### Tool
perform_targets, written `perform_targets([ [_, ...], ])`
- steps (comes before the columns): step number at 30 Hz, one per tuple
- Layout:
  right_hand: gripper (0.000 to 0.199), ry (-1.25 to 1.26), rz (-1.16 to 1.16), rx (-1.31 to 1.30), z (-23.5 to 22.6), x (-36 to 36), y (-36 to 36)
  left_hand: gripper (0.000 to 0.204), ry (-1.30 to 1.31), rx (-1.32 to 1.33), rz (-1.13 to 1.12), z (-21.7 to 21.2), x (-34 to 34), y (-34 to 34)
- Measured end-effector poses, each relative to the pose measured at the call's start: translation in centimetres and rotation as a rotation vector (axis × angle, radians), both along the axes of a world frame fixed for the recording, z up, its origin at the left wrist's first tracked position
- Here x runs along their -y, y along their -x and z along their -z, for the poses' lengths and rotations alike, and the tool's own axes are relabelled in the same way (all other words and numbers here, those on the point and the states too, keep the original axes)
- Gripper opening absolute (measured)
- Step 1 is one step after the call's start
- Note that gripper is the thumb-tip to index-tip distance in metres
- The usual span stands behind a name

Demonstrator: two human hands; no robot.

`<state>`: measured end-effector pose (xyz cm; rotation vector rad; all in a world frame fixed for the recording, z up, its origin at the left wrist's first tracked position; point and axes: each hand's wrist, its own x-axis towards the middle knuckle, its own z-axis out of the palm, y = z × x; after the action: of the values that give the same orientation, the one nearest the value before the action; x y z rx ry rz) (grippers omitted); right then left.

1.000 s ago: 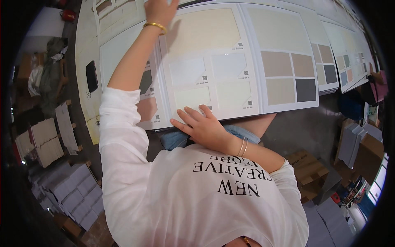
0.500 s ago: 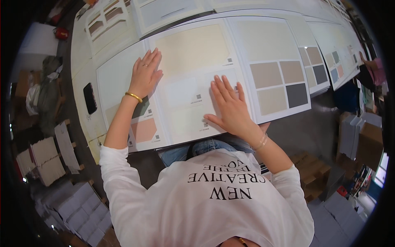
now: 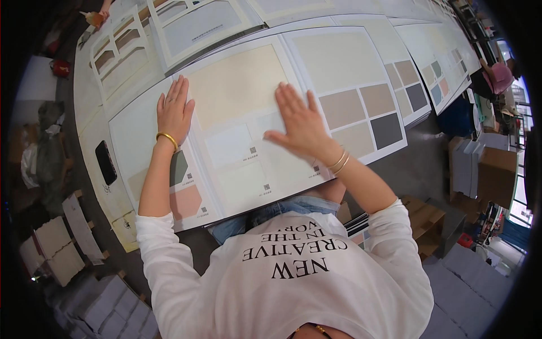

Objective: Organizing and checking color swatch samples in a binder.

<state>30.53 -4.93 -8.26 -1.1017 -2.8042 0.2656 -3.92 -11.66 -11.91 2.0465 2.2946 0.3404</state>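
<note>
A wide fold-out colour sample board (image 3: 210, 179) lies spread on the table under both hands. Along the fold between its left and middle panels, my left hand (image 3: 176, 114) rests flat with its fingers stretched out. My right hand (image 3: 302, 124) is spread palm down over the middle panel, slightly smeared by motion. Its fingertips reach the lower corner of the large cream swatch (image 3: 237, 79). Neither hand grips anything. The right panel carries beige, tan and dark grey swatches (image 3: 387, 130). Below my left wrist are a green-grey and a pink swatch (image 3: 185, 201).
A black phone (image 3: 105, 161) lies at the table's left edge. Cut-out white frames (image 3: 121, 45) and more sample boards (image 3: 432, 56) cover the far side. Another person's hand (image 3: 105, 8) shows at the far left; a person in pink (image 3: 500, 78) is at the right. Cardboard boxes (image 3: 497, 169) stand right.
My right hand has slid farther up the middle panel, toward the cream swatch. My left hand sits slightly farther up the fold. The whole view has shifted, and another person's hand now shows at far left.
</note>
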Motion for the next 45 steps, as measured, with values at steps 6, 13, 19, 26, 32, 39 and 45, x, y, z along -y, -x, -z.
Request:
perform_targets([
  [6, 0.101, -0.14, -0.046, 0.076, 0.5, -7.7, 0.1, 0.058, -0.025, 0.028, 0.004, -0.2, 0.1, -0.1],
  [13, 0.103, -0.138, -0.048, 0.109, 0.9, -14.5, 4.3, 0.057, -0.031, 0.054, -0.004, -0.3, 0.2, 0.1],
  [19, 0.112, -0.146, 0.057, 0.083, 1.4, -14.6, 6.0, 0.058, -0.052, 0.043, -0.007, -0.2, 0.4, -0.4],
  [26, 0.109, -0.051, -0.129, 0.021, 1.2, -8.4, 12.8, 0.059, -0.034, 0.058, -0.043, -0.9, 0.5, -0.7],
  [32, 0.089, 0.043, -0.244, -0.136, 2.3, -4.2, 19.1, 0.056, -0.049, 0.127, -0.042, -0.6, -0.6, -0.7],
  [39, 0.089, 0.054, -0.22, -0.182, 1.8, -3.9, 19.5, 0.054, -0.03, 0.1, -0.054, -1.0, -0.5, 0.0],
  [45, 0.089, 0.019, -0.165, -0.196, 1.3, -4.9, 17.5, 0.055, -0.031, 0.051, -0.089, -1.2, -0.7, -0.4],
])
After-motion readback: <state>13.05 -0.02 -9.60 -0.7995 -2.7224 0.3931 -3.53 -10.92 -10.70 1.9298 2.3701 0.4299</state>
